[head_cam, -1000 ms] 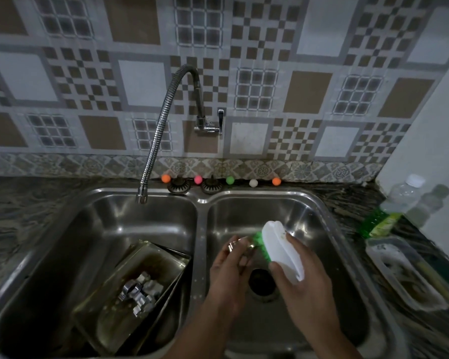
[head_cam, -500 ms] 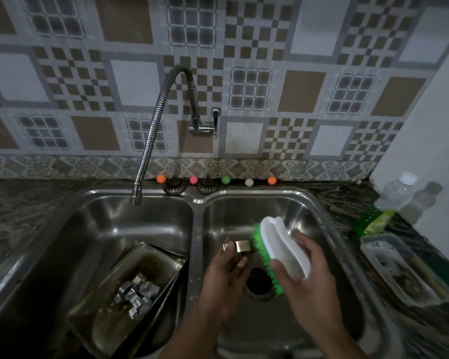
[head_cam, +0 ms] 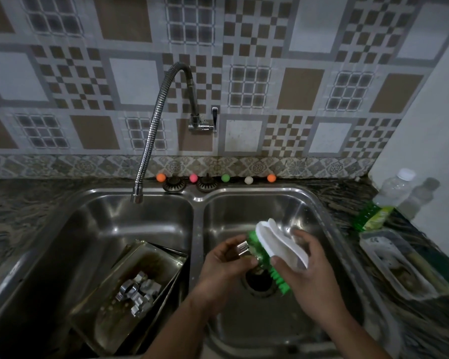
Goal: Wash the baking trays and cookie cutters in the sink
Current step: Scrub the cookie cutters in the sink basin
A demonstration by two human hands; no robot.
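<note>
Over the steel sink, above its right drain, the left hand is pinching a cookie cutter while the right hand is gripping a green-bristled brush against it.

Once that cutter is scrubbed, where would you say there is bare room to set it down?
Bare steel shows in the left basin, between the faucet spout and the baking trays. The counter left of the sink looks bare too. The trays hold cookie cutters; the right basin holds both hands and the brush; the right counter holds a bottle and container.
</note>
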